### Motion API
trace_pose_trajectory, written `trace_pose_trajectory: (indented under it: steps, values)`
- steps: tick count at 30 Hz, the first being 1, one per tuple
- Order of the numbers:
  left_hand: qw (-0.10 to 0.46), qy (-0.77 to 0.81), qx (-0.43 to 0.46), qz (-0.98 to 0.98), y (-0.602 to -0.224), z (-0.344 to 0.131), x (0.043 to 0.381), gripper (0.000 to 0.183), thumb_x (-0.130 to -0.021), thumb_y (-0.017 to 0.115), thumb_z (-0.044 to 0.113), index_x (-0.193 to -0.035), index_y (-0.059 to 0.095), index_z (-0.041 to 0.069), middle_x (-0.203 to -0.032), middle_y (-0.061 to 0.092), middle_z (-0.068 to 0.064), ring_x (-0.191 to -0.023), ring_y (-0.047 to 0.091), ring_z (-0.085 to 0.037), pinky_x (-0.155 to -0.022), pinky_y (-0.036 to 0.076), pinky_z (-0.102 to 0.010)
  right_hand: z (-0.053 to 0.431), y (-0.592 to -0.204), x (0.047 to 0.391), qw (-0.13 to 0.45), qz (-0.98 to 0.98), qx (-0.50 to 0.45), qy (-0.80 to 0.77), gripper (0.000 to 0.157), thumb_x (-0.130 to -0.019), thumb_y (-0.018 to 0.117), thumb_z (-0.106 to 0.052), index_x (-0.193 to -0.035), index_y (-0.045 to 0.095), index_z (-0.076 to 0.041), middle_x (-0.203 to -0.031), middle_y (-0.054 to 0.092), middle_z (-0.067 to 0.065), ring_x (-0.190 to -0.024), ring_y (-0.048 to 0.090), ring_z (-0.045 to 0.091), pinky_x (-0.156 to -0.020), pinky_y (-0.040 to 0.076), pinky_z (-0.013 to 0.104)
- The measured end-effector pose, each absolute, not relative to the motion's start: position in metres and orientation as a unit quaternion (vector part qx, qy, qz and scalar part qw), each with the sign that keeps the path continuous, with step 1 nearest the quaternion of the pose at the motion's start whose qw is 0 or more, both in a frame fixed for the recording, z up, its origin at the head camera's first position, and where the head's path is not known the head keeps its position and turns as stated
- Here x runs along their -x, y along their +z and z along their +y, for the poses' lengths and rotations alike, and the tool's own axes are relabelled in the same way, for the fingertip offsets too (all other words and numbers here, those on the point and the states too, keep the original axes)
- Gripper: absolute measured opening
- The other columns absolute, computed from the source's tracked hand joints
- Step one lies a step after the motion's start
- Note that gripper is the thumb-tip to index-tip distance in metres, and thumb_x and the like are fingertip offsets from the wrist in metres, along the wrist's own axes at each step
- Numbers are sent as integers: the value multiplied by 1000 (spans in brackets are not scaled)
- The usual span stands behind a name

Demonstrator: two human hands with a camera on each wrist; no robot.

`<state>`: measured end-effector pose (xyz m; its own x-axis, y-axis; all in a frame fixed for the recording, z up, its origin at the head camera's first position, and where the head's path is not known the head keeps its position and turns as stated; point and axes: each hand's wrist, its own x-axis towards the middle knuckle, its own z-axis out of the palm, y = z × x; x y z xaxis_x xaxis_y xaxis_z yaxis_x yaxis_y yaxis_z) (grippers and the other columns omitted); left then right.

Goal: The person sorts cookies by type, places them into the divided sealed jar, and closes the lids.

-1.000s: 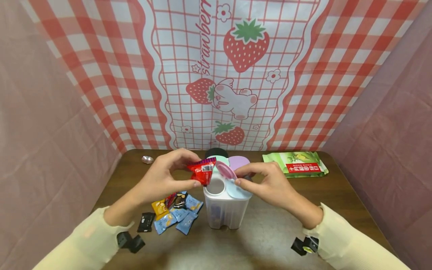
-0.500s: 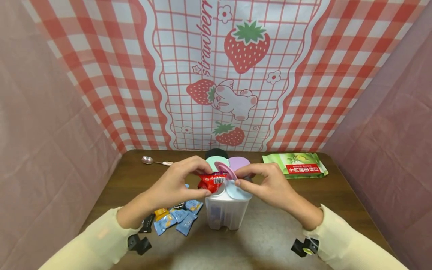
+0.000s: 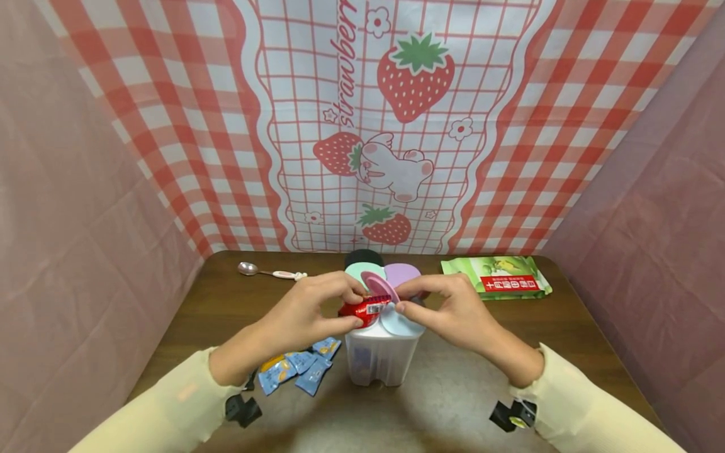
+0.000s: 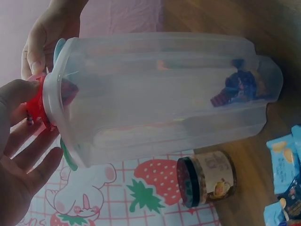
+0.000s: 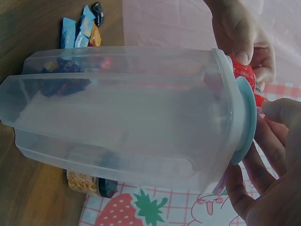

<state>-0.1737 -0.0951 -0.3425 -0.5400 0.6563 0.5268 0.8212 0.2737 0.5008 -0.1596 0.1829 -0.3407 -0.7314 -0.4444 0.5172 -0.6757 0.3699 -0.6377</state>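
A clear plastic container (image 3: 378, 358) with several pastel flip lids stands mid-table. My left hand (image 3: 317, 311) pinches a red snack packet (image 3: 362, 309) and holds it at the container's open top hole. My right hand (image 3: 447, 308) pinches the raised pink lid (image 3: 381, 286), keeping it tilted up. The left wrist view shows the container (image 4: 160, 94) with the red packet (image 4: 38, 106) at its mouth and dark wrappers inside. The right wrist view has the container (image 5: 122, 117), the red packet (image 5: 244, 75) and a light blue lid (image 5: 247, 122).
Loose blue and yellow snack packets (image 3: 297, 368) lie left of the container. A spoon (image 3: 270, 272) lies at the back left, a green packet (image 3: 498, 275) at the back right. A dark-lidded jar (image 3: 364, 257) stands behind the container. Checked cloth walls enclose the wooden table (image 3: 566, 333).
My left hand carried the red packet rightward and down from beside the container onto its open hole. The right hand kept the pink lid raised and hardly moved.
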Motion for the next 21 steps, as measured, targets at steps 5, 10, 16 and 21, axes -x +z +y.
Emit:
trace_pose_trajectory:
  steps: [5, 10, 16, 21]
  values:
    - [120, -349, 471, -801, -341, -95, 174, 9, -87, 84, 17, -91, 76, 18, -107, 74, 10, -103, 63, -6, -87, 54, -28, 182, -341, 160, 128, -818, -343, 444, 16, -88, 82, -12, -102, 80, -18, -93, 78, -8, -80, 71, 7, -71, 59, 31]
    - [117, -316, 485, -807, -338, -98, 174, 7, -88, 83, 21, -93, 79, 18, -111, 71, 9, -104, 60, -7, -86, 53, -27, 182, -341, 160, 124, -817, -344, 446, 16, -88, 82, -12, -102, 80, -19, -93, 78, -9, -79, 70, 7, -71, 59, 30]
    - [132, -269, 491, -818, -332, -104, 173, 19, -88, 84, 23, -106, 82, 18, -99, 65, 8, -88, 54, -5, -74, 49, -23, 183, -342, 161, 124, -817, -343, 446, 17, -87, 83, -12, -101, 81, -20, -93, 77, -12, -79, 70, 7, -71, 59, 29]
    - [117, -268, 495, -818, -330, -106, 170, 26, -89, 82, 21, -115, 80, 16, -100, 71, 9, -86, 59, -5, -73, 51, -21, 184, -343, 162, 126, -816, -344, 447, 18, -86, 83, -12, -102, 80, -20, -93, 77, -11, -80, 71, 7, -71, 59, 30]
